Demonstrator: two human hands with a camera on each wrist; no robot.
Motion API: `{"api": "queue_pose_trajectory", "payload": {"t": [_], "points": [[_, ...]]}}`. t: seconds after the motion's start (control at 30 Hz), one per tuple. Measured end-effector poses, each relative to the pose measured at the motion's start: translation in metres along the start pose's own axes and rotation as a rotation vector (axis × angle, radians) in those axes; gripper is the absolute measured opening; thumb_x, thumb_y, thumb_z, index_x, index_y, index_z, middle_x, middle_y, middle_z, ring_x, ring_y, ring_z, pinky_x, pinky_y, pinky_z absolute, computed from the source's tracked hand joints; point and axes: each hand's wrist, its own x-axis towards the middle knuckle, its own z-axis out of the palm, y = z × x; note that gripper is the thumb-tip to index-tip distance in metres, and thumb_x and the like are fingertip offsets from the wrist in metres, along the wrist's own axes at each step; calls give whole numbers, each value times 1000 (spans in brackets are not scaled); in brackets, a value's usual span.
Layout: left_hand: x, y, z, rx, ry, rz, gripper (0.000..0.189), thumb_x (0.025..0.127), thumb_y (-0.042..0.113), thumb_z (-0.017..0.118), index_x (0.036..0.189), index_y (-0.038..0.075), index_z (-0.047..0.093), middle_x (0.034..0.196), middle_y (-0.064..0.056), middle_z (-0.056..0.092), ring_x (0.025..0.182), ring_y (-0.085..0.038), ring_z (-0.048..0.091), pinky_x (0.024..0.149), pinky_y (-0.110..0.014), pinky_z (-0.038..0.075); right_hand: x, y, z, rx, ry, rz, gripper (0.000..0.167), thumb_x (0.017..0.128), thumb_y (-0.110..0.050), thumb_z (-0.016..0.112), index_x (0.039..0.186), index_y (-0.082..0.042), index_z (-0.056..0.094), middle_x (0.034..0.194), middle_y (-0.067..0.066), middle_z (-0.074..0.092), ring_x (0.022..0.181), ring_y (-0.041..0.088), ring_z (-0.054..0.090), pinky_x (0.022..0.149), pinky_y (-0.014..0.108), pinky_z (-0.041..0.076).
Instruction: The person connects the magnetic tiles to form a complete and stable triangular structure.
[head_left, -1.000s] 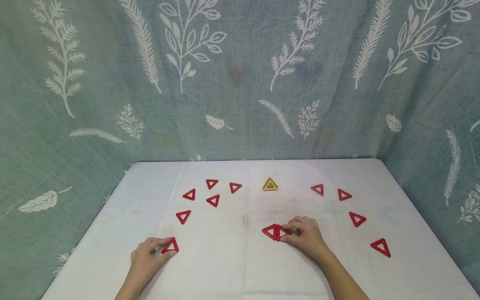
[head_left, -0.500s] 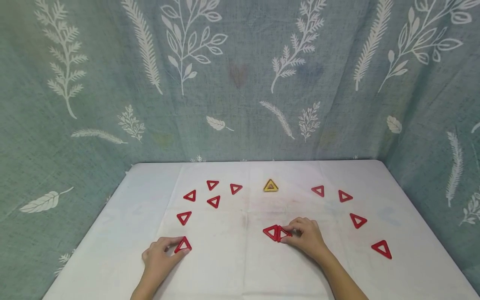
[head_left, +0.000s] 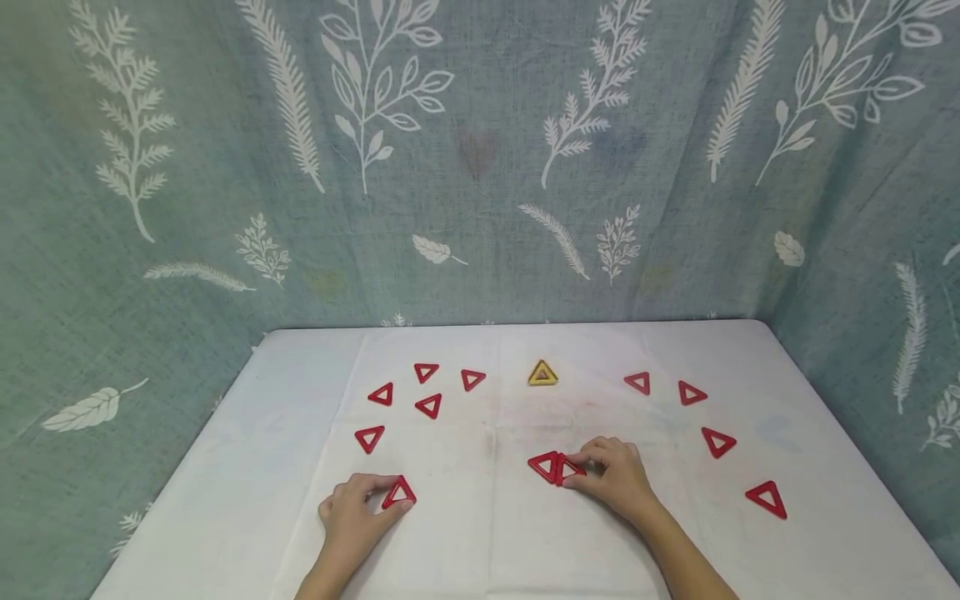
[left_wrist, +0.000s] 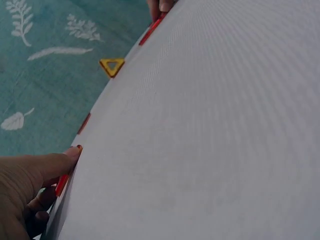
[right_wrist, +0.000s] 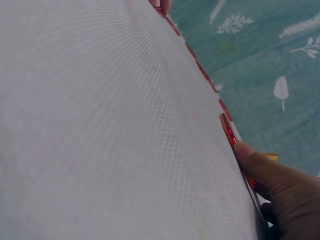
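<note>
Thumb and fingertips of my left hand (head_left: 354,512) pinch a red triangle frame (head_left: 392,492) by its left side, low over the white table. In the left wrist view its red edge (left_wrist: 62,185) shows under the thumb. Further right, my right hand (head_left: 617,477) pinches another red triangle frame (head_left: 561,470), partly covered by the fingers. That piece stands side to side against a second red triangle (head_left: 542,457) pointing left, so the two form a diamond. In the right wrist view, my right thumb (right_wrist: 245,149) lies on the red plastic.
Several red triangles, one of them (head_left: 369,430) nearest my left hand, lie at the table's left back. Several more, including a front one (head_left: 776,501), curve down the right side. A yellow triangle (head_left: 543,382) stands at the back middle, before a leaf-patterned green curtain (head_left: 480,250).
My left hand has slid right across the table with its red triangle, closer to the joined pair. The right hand has stayed in place, still pinching its triangle.
</note>
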Motion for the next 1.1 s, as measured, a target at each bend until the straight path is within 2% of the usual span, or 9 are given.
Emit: {"api": "queue_pose_trajectory", "payload": {"t": [0.27,0.57,0.87,1.1], "points": [[-4,14,12,-29,8,55,36,69,29,83,100,13,71,99,-3,63,98,-25,50,91,-51,18,-2,0,3,-2,9,3,33,60,-30,88,88,-18,77,77,-15,60,74,7,45,77,35,32],[-3,30,33,-48,43,147,33,68,30,84,96,16,72,92,3,60,91,-20,49,89,-48,21,-2,3,5,-4,55,-51,33,58,-28,89,88,-17,77,76,-16,60,72,4,44,76,33,31],[-5,41,46,-55,56,208,33,66,33,84,93,18,72,89,6,59,87,-17,50,86,-46,25,-4,2,9,4,34,-16,32,58,-29,89,86,-19,77,75,-18,59,72,4,44,76,34,31],[-5,52,58,-71,81,254,32,65,34,85,90,20,72,87,9,59,85,-14,51,81,-41,27,-4,-2,9,-2,84,-35,31,57,-26,89,83,-17,77,74,-17,60,72,4,45,76,34,30]]}}
